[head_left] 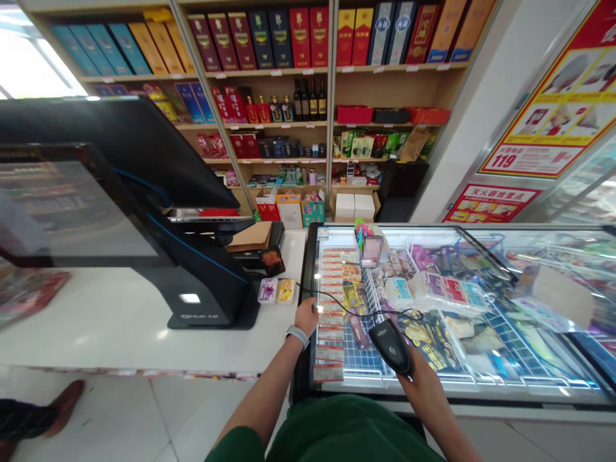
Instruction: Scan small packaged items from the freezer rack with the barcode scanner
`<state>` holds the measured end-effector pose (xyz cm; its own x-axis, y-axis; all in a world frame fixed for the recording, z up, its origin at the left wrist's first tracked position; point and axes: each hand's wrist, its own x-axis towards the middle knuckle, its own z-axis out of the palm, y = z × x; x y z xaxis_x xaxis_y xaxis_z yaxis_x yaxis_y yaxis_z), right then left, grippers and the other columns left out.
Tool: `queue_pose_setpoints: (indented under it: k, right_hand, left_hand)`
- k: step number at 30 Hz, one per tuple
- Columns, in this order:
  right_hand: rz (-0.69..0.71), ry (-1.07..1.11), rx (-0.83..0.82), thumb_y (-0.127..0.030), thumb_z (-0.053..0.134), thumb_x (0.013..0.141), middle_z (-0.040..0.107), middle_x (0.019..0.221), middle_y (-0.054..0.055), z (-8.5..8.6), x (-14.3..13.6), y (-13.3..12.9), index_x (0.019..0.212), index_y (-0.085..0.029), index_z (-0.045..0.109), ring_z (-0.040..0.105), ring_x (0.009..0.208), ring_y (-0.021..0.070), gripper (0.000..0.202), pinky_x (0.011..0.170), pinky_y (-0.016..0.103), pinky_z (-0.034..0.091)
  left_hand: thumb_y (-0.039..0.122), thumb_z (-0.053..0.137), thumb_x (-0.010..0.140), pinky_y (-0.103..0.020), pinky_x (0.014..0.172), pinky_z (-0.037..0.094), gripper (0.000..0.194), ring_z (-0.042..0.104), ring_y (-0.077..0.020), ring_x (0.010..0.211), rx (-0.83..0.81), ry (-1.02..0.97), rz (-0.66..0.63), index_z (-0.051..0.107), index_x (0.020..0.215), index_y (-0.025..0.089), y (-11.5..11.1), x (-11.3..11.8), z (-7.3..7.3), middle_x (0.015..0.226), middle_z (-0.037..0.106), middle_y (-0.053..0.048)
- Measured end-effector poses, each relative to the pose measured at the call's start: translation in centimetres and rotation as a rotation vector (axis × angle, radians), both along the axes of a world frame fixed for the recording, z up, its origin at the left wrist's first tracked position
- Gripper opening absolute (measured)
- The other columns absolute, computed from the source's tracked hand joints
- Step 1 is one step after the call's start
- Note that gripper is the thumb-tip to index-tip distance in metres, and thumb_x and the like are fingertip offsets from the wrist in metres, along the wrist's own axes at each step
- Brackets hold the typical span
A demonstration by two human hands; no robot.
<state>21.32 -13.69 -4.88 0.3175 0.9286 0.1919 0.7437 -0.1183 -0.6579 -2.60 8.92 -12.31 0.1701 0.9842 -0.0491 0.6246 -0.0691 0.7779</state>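
My right hand is wrapped round the handle of a black barcode scanner, held above the glass-topped freezer. A thin black cable loops from the scanner across the glass towards the counter. My left hand, with a light watch band at the wrist, is at the freezer's left edge, close to the cable. Its fingers are mostly hidden, and I cannot make out anything in it. Just beyond it on the counter are two small packs, one purple and one yellow.
A black checkout terminal stands on the white counter. Several stacked packs and a white open box lie on the freezer. Shelves of boxes and bottles stand behind. A person's shoe shows at lower left.
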Motion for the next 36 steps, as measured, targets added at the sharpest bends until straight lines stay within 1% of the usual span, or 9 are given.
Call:
queue_pose_setpoints:
  k: [5, 8, 12, 15, 18, 21, 26, 31, 36]
  right_hand:
    - [0.019, 0.001, -0.015, -0.019, 0.048, 0.072, 0.067, 0.101, 0.008, 0.0, -0.1, 0.1, 0.108, -0.021, 0.054, 0.064, 0.099, 0.0266, 0.037, 0.087, 0.042, 0.051]
    - [0.022, -0.001, -0.016, -0.019, 0.047, 0.073, 0.067, 0.102, 0.009, 0.0, -0.1, 0.1, 0.109, -0.021, 0.053, 0.064, 0.1, 0.0266, 0.037, 0.087, 0.042, 0.051]
    - [0.034, -0.019, -0.045, -0.019, 0.046, 0.074, 0.065, 0.106, 0.011, -0.1, 0.0, 0.0, 0.112, -0.019, 0.052, 0.063, 0.102, 0.0267, 0.038, 0.087, 0.041, 0.051]
    - [0.048, -0.019, -0.066, -0.018, 0.046, 0.075, 0.065, 0.107, 0.011, -0.1, 0.0, 0.0, 0.113, -0.018, 0.051, 0.063, 0.101, 0.0266, 0.039, 0.086, 0.041, 0.051]
    - [0.053, -0.012, -0.061, -0.019, 0.046, 0.075, 0.065, 0.108, 0.011, -0.2, -0.1, 0.0, 0.113, -0.018, 0.051, 0.063, 0.101, 0.0265, 0.038, 0.087, 0.042, 0.05]
    - [0.044, -0.002, -0.051, -0.019, 0.047, 0.074, 0.065, 0.107, 0.011, -0.2, -0.1, 0.0, 0.113, -0.018, 0.051, 0.063, 0.1, 0.0264, 0.039, 0.087, 0.042, 0.05]
    - [0.04, -0.002, -0.055, -0.019, 0.046, 0.073, 0.066, 0.103, 0.011, -0.1, -0.2, 0.1, 0.11, -0.017, 0.053, 0.063, 0.098, 0.0265, 0.038, 0.085, 0.041, 0.051]
    - [0.035, 0.003, -0.046, -0.019, 0.046, 0.07, 0.066, 0.103, 0.011, -0.2, -0.1, 0.1, 0.109, -0.016, 0.054, 0.063, 0.098, 0.026, 0.04, 0.085, 0.039, 0.05]
    - [0.032, 0.013, -0.047, -0.019, 0.046, 0.069, 0.066, 0.101, 0.01, -0.2, 0.0, 0.2, 0.108, -0.017, 0.055, 0.063, 0.096, 0.0252, 0.04, 0.085, 0.037, 0.05]
  left_hand:
    - [0.006, 0.055, 0.076, -0.034, 0.103, 0.041, 0.036, 0.059, -0.021, 0.11, 0.072, 0.054, 0.02, 0.066, 0.108, 0.019, 0.3, -1.3, 1.8, 0.114, 0.066, -0.01]
    - [0.009, 0.051, 0.079, -0.04, 0.109, 0.033, 0.04, 0.052, -0.0244, 0.12, 0.116, 0.113, 0.063, 0.062, 0.116, 0.018, 0.7, -2.6, 2.7, 0.124, 0.061, -0.012]
    - [0.013, 0.047, 0.083, -0.055, 0.113, 0.016, 0.054, 0.023, -0.0307, 0.141, 0.206, 0.319, 0.203, 0.045, 0.136, 0.016, 1.6, -4.7, 3.1, 0.15, 0.033, -0.015]
    - [0.021, 0.05, 0.083, -0.06, 0.111, 0.016, 0.061, 0.011, -0.0332, 0.144, 0.209, 0.584, 0.29, 0.036, 0.142, 0.018, 2.3, -6.2, 2.6, 0.156, 0.022, -0.015]
    - [0.026, 0.052, 0.084, -0.061, 0.108, 0.022, 0.062, 0.015, -0.0349, 0.143, 0.147, 0.698, 0.31, 0.035, 0.143, 0.02, 2.8, -7.4, 1.9, 0.154, 0.025, -0.016]
    - [0.025, 0.051, 0.085, -0.057, 0.106, 0.028, 0.06, 0.021, -0.0338, 0.141, 0.142, 0.724, 0.268, 0.036, 0.143, 0.022, 2.9, -8.1, 1.6, 0.153, 0.029, -0.015]
    - [0.018, 0.05, 0.083, -0.049, 0.105, 0.033, 0.061, 0.022, -0.0324, 0.14, 0.134, 0.709, 0.241, 0.037, 0.142, 0.022, 2.4, -8.5, 1.6, 0.153, 0.03, -0.011]
    - [0.007, 0.043, 0.081, -0.048, 0.1, 0.038, 0.06, 0.026, -0.0321, 0.137, 0.154, 0.653, 0.227, 0.043, 0.139, 0.021, 1.9, -9.1, 1.6, 0.15, 0.035, -0.011]
    - [0.006, 0.044, 0.079, -0.046, 0.1, 0.039, 0.06, 0.03, -0.0307, 0.135, 0.188, 0.625, 0.207, 0.047, 0.137, 0.02, 1.6, -9.8, 1.5, 0.146, 0.041, -0.012]
